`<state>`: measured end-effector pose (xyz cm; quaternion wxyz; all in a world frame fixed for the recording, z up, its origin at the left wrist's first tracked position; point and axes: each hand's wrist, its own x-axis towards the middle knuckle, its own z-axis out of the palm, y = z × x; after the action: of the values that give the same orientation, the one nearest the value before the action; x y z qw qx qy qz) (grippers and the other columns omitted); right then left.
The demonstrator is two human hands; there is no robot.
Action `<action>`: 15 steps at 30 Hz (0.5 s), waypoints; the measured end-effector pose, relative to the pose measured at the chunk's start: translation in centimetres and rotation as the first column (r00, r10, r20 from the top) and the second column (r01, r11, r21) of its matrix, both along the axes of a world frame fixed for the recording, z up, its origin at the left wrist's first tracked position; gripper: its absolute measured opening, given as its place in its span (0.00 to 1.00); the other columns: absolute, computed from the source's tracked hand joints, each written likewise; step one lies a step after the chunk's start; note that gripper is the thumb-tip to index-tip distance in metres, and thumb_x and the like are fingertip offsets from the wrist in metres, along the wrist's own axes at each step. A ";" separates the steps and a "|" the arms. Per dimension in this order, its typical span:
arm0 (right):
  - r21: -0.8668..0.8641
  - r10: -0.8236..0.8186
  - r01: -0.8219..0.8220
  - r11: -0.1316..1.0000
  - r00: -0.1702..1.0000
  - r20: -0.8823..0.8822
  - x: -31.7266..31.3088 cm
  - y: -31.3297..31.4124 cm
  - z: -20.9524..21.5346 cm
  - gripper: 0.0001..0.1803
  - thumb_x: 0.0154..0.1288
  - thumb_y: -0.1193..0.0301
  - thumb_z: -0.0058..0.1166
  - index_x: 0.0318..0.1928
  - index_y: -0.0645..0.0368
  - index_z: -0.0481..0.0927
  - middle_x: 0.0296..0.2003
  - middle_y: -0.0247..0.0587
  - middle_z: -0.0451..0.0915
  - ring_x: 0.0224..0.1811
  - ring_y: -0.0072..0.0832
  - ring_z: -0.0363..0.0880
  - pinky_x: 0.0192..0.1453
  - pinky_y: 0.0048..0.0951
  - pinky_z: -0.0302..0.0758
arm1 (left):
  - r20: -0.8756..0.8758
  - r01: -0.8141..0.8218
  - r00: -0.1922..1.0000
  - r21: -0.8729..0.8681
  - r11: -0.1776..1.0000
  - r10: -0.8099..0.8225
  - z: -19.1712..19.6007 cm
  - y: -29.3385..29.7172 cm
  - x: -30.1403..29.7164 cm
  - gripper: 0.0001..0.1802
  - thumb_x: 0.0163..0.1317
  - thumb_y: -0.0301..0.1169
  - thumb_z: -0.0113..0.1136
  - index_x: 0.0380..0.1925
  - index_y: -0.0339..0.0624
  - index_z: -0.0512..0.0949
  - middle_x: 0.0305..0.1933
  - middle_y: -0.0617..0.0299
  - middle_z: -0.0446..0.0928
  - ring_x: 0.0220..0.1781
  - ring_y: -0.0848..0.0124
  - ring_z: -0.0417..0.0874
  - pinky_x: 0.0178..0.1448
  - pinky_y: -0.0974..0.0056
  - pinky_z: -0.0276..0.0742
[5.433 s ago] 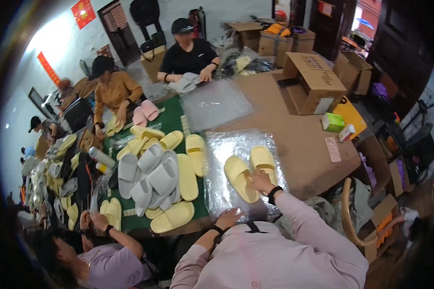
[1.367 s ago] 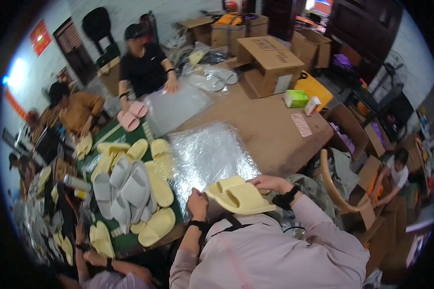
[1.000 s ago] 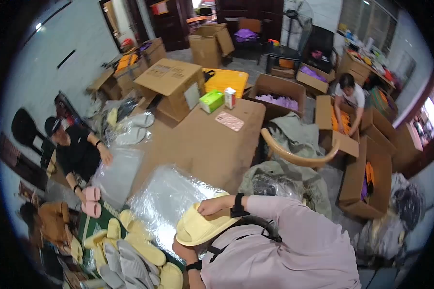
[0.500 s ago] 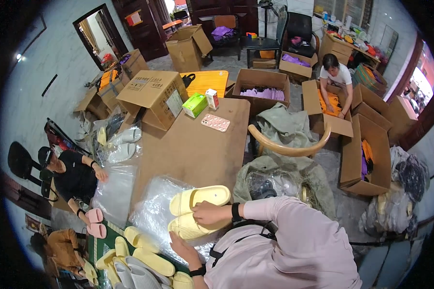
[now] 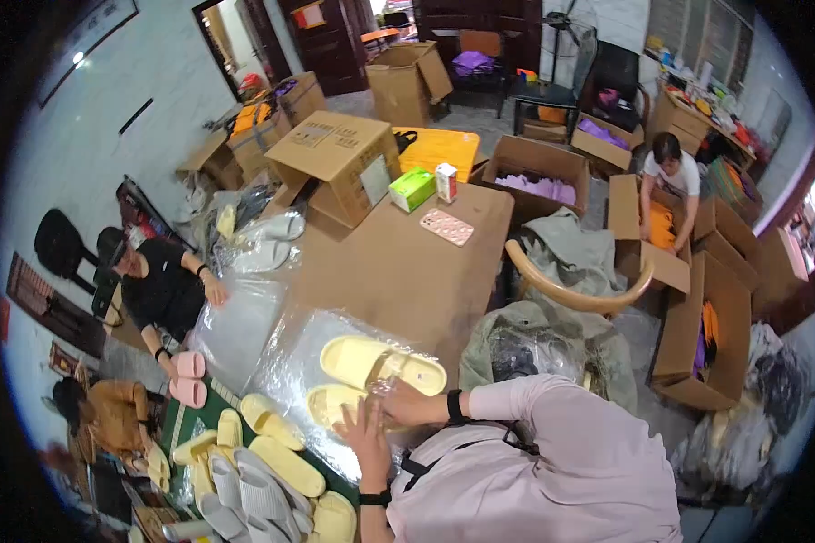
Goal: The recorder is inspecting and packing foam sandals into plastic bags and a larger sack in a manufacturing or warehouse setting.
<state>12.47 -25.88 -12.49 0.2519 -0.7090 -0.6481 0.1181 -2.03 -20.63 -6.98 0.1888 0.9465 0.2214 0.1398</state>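
Two pale-yellow slide slippers [image 5: 358, 360], broad-strapped and rounded, lay side by side on shiny clear plastic [image 5: 290, 357] at the brown table's [image 5: 380, 281] near side. The left hand [image 5: 364, 442] spread its fingers by the nearer slipper [image 5: 330, 401]; the right hand [image 5: 409, 404] overlapped the pair, its grip unclear.

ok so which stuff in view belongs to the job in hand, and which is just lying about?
In hand:
- yellow slippers, at the left hand and right hand
- clear plastic sheet beneath
- probably the yellow-and-grey slipper heap

Apparently just lying about:
- pink spotted case
- green pack
- small white box
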 end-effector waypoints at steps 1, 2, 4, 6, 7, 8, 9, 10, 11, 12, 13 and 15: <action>-0.002 0.031 -0.031 1.000 1.000 0.000 0.0 0.1 0.1 0.14 0.48 0.67 0.51 0.37 0.57 0.76 0.44 0.46 0.73 0.46 0.38 0.71 0.48 0.35 0.66 | 0.004 0.061 0.998 -0.048 0.997 -0.060 0.2 -0.2 -0.1 0.23 0.59 0.27 0.46 0.57 0.56 0.68 0.64 0.54 0.60 0.68 0.45 0.51 0.65 0.35 0.36; 0.272 -0.080 0.041 0.961 0.988 0.135 0.2 0.0 0.1 0.14 0.48 0.67 0.51 0.38 0.57 0.76 0.42 0.46 0.73 0.44 0.39 0.72 0.48 0.35 0.66 | 0.063 0.130 0.990 -0.063 0.990 -0.126 0.1 -0.3 -0.1 0.23 0.59 0.26 0.47 0.56 0.56 0.69 0.64 0.53 0.61 0.67 0.46 0.53 0.67 0.42 0.41; 0.536 -0.184 0.037 0.843 0.958 0.222 1.0 0.3 1.2 0.14 0.49 0.67 0.51 0.38 0.56 0.75 0.41 0.45 0.74 0.43 0.40 0.72 0.47 0.36 0.66 | 0.133 0.202 0.975 -0.229 0.952 -0.175 0.7 -0.8 -0.3 0.23 0.59 0.26 0.47 0.56 0.55 0.69 0.64 0.53 0.61 0.67 0.47 0.54 0.67 0.46 0.44; 0.393 -0.048 0.015 0.919 0.996 0.075 2.2 0.8 2.3 0.16 0.49 0.65 0.51 0.39 0.56 0.74 0.41 0.47 0.72 0.43 0.42 0.71 0.44 0.38 0.64 | 0.209 0.363 0.931 -0.449 0.816 -0.300 2.5 -1.2 0.0 0.21 0.61 0.27 0.46 0.55 0.52 0.70 0.65 0.54 0.59 0.68 0.51 0.54 0.69 0.55 0.46; 0.392 -0.011 -0.019 0.920 0.997 0.076 2.6 1.0 1.7 0.16 0.49 0.65 0.51 0.39 0.56 0.74 0.41 0.47 0.72 0.43 0.42 0.71 0.44 0.38 0.64 | 0.210 0.333 0.941 -0.450 0.829 -0.265 3.3 -1.4 0.2 0.21 0.61 0.27 0.46 0.55 0.52 0.70 0.65 0.54 0.59 0.68 0.51 0.54 0.69 0.55 0.46; 0.234 -0.038 0.015 0.972 0.995 0.094 3.0 1.4 0.8 0.15 0.51 0.65 0.49 0.40 0.57 0.73 0.42 0.48 0.71 0.46 0.43 0.69 0.45 0.40 0.64 | 0.214 0.393 0.919 -0.519 0.759 -0.330 4.0 -1.5 0.5 0.21 0.62 0.27 0.45 0.56 0.51 0.69 0.65 0.54 0.59 0.68 0.52 0.53 0.70 0.54 0.46; 0.070 -0.057 0.048 0.996 0.991 0.122 3.2 1.8 0.1 0.15 0.53 0.65 0.48 0.41 0.59 0.73 0.44 0.50 0.70 0.49 0.44 0.66 0.47 0.41 0.64 | 0.228 0.444 0.893 -0.583 0.680 -0.388 4.4 -1.7 0.5 0.20 0.63 0.28 0.45 0.56 0.51 0.69 0.65 0.55 0.59 0.69 0.53 0.52 0.70 0.54 0.45; 0.182 -0.076 0.053 0.982 0.990 0.120 3.1 2.1 1.5 0.14 0.53 0.65 0.48 0.39 0.59 0.73 0.42 0.50 0.70 0.46 0.44 0.67 0.45 0.42 0.65 | 0.230 0.439 0.894 -0.614 0.656 -0.384 4.1 -1.7 0.3 0.20 0.64 0.29 0.44 0.57 0.50 0.68 0.66 0.55 0.58 0.70 0.53 0.49 0.71 0.54 0.44; 0.291 -0.095 0.059 0.955 0.989 0.110 2.8 2.3 2.9 0.13 0.53 0.65 0.48 0.38 0.59 0.73 0.41 0.50 0.70 0.44 0.44 0.68 0.43 0.42 0.65 | 0.233 0.403 0.914 -0.617 0.676 -0.332 4.1 -1.9 0.1 0.20 0.64 0.29 0.44 0.57 0.50 0.68 0.66 0.55 0.58 0.70 0.53 0.49 0.71 0.54 0.44; 0.344 -0.182 0.140 0.929 0.979 0.093 3.3 2.5 1.2 0.13 0.53 0.66 0.48 0.37 0.59 0.73 0.41 0.50 0.71 0.42 0.45 0.68 0.42 0.43 0.65 | 0.250 0.464 0.881 -0.625 0.628 -0.402 4.5 -2.4 0.9 0.20 0.64 0.30 0.44 0.57 0.50 0.68 0.66 0.56 0.58 0.70 0.53 0.49 0.71 0.54 0.44; 0.317 -0.223 0.144 0.937 0.948 0.229 3.5 3.0 2.0 0.14 0.52 0.65 0.49 0.37 0.59 0.73 0.40 0.51 0.70 0.42 0.45 0.69 0.42 0.44 0.65 | 0.267 0.505 0.854 -0.632 0.587 -0.447 4.6 -2.6 1.1 0.20 0.64 0.30 0.44 0.57 0.50 0.68 0.66 0.56 0.58 0.70 0.52 0.48 0.71 0.54 0.44; 0.303 -0.419 0.385 0.872 0.907 0.053 3.4 4.9 1.8 0.15 0.50 0.65 0.51 0.38 0.59 0.73 0.38 0.50 0.70 0.42 0.45 0.69 0.41 0.45 0.65 | 0.269 0.524 0.845 -0.586 0.618 -0.461 4.5 -3.1 1.2 0.20 0.65 0.31 0.43 0.57 0.52 0.68 0.66 0.57 0.57 0.70 0.52 0.48 0.71 0.53 0.44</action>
<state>15.85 -20.98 -10.66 0.3320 -0.7900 -0.5101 -0.0734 -0.80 -23.69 -2.50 0.5402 0.8402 -0.0217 0.0421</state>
